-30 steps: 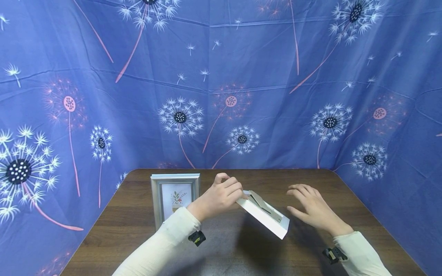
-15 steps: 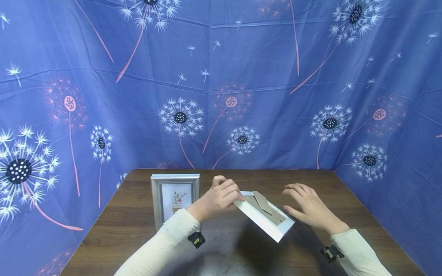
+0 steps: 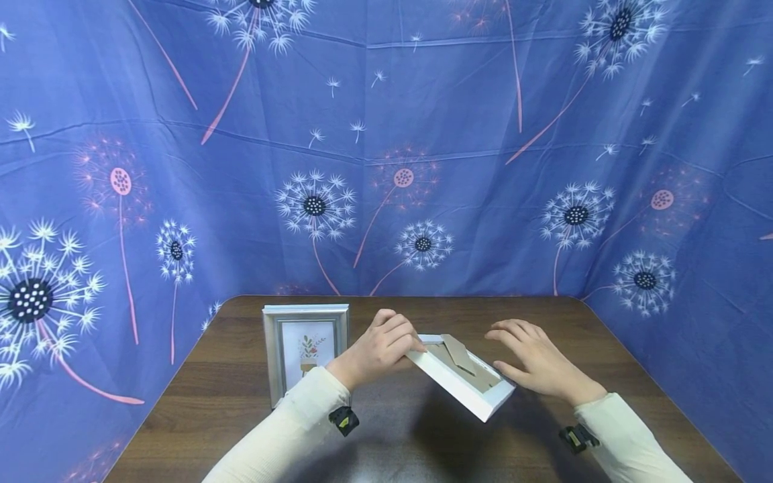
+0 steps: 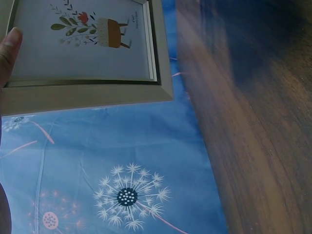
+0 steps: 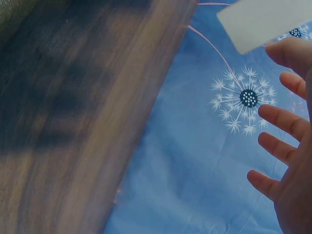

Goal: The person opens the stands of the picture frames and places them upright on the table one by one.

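One silver frame (image 3: 274,355) upright on one bench (image 3: 223,382), a second frame (image 3: 454,384) tilted in left hand (image 3: 380,349), fingers grasping its edge; right hand (image 3: 540,362) near it, fingers released.

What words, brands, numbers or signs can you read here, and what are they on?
None can be read with certainty.
Held picture frame: small print beside the printed plant pot, too small and blurred to read.
Standing picture frame: no lettering can be made out.
Left wrist device: yellow patch, no legible lettering.
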Action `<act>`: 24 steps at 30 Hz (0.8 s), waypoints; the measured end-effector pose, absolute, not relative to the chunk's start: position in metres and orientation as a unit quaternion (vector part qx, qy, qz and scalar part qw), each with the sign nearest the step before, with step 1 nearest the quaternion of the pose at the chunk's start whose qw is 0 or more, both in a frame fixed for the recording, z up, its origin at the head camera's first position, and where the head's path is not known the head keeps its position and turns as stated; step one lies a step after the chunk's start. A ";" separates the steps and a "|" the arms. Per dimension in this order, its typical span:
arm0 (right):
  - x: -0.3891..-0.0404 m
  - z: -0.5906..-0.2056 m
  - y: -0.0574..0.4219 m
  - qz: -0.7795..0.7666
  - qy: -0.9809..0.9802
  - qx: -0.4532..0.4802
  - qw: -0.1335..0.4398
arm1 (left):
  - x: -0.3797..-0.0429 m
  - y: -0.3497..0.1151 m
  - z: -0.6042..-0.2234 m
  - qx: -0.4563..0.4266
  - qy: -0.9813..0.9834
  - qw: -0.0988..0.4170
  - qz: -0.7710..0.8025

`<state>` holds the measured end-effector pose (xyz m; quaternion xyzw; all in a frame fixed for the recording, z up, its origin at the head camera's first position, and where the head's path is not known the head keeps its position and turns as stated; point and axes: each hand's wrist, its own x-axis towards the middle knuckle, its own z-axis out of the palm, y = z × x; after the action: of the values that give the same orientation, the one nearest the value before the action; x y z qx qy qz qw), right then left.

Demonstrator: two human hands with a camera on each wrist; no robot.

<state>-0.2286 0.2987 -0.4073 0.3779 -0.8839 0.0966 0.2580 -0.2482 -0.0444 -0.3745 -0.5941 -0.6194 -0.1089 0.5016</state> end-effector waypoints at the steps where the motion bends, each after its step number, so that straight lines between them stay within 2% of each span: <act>1: -0.229 -0.407 0.299 0.094 -0.884 0.380 0.257 | -0.248 -0.044 -0.375 -0.595 -0.620 0.500 -0.110; 24: -0.246 -0.400 0.280 0.065 -0.871 0.438 0.214 | -0.246 -0.041 -0.376 -0.605 -0.612 0.501 -0.094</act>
<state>-0.2462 0.2797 -0.3999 0.4376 -0.8709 0.0655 0.2138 -0.2464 -0.0406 -0.3756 -0.6047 -0.6118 -0.0943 0.5011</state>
